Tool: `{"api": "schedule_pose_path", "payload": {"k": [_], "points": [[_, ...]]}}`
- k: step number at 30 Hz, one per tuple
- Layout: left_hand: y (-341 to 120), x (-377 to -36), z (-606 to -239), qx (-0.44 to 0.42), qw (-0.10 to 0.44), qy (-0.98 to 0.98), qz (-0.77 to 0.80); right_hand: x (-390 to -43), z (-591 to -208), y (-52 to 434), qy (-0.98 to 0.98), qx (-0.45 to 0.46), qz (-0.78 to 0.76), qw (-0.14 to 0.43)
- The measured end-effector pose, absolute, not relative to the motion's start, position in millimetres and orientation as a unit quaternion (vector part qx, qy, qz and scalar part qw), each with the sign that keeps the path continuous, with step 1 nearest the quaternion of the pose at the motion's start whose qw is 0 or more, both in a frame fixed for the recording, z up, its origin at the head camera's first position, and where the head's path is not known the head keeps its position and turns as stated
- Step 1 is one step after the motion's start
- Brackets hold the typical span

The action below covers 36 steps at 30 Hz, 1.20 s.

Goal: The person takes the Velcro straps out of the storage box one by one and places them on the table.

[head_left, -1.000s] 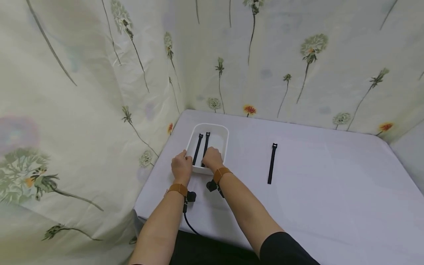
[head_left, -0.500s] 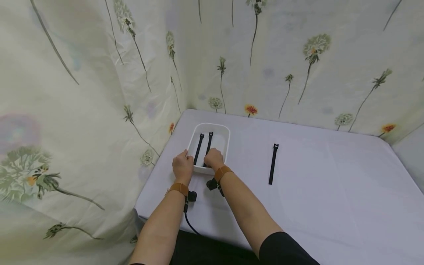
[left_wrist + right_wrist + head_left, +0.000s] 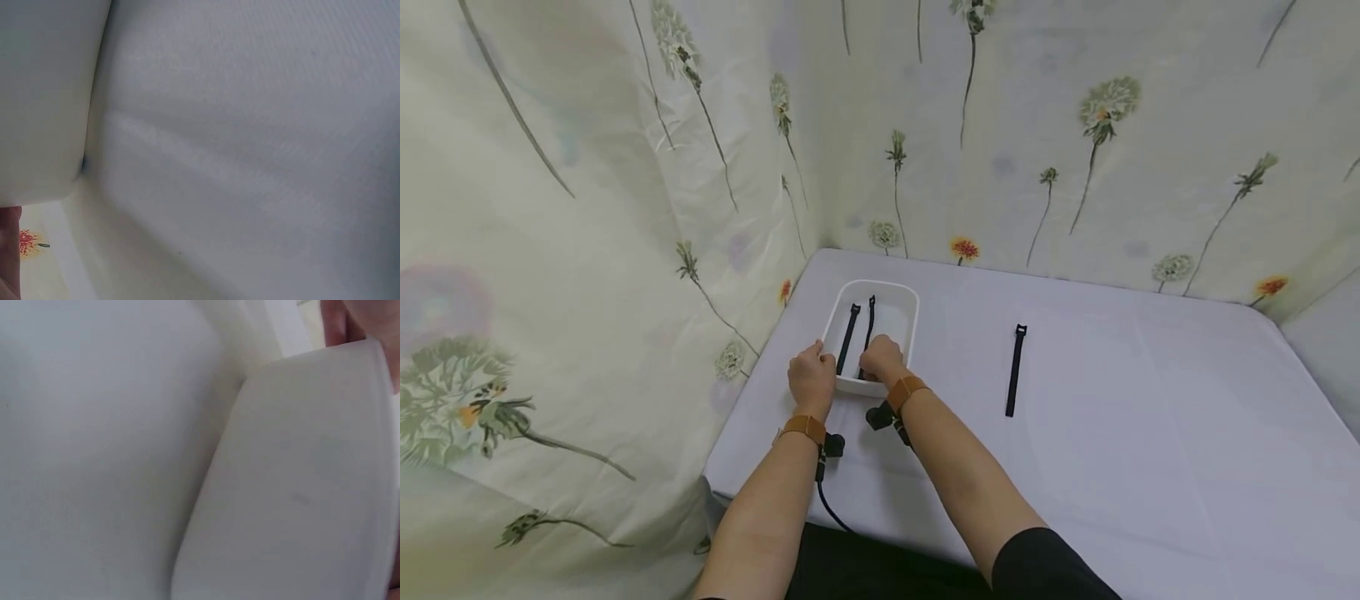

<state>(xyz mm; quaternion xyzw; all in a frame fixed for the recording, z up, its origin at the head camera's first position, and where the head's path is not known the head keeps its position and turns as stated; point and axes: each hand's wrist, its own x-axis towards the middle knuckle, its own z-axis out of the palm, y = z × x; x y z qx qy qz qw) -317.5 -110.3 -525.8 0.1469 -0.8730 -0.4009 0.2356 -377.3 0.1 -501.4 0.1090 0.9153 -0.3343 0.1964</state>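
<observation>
A white rectangular tray (image 3: 897, 321) sits near the table's far left corner. My left hand (image 3: 812, 379) grips its near left rim; a finger (image 3: 9, 250) of it shows beside the tray wall in the left wrist view. Inside the tray, my right hand (image 3: 882, 359) pinches the near end of a black hook-and-loop cable tie (image 3: 871, 320), whose slotted head points away. Left of it lies a second black cable tie (image 3: 847, 337). The right wrist view is mostly filled by the tray's outer wall (image 3: 287, 481), and the right fingertips are hidden.
A third black cable tie (image 3: 1016, 372) lies on the white-covered table (image 3: 1120, 433), right of the tray. Flower-printed cloth (image 3: 1045, 92) hangs behind the table and along its left side. A cable (image 3: 831, 510) runs down from the left wrist camera.
The cable tie at my right hand has turned from flat to nearly edge-on, and its far end has shifted slightly. My left hand stays at the tray rim.
</observation>
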Motion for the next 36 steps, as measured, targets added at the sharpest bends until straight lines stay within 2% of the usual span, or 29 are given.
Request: {"api": "schedule_pose_path", "payload": {"k": [13,23,36], "points": [[-104.3,-316.6,-528.8,0.133,0.25,-0.874,-0.396,-374.0,-476.0,11.5,0.887,0.102,-0.403,0.199],[-105.2,-315.6,-529.7,0.143,0.232,-0.873,-0.405,-373.2,-456.3,33.0,0.885,0.078,-0.421,0.183],[-105.8,-311.9,-528.9,0.118,0.251,-0.869,-0.41,-363.1,-426.4,94.5,0.856,0.069,-0.486,0.162]]}}
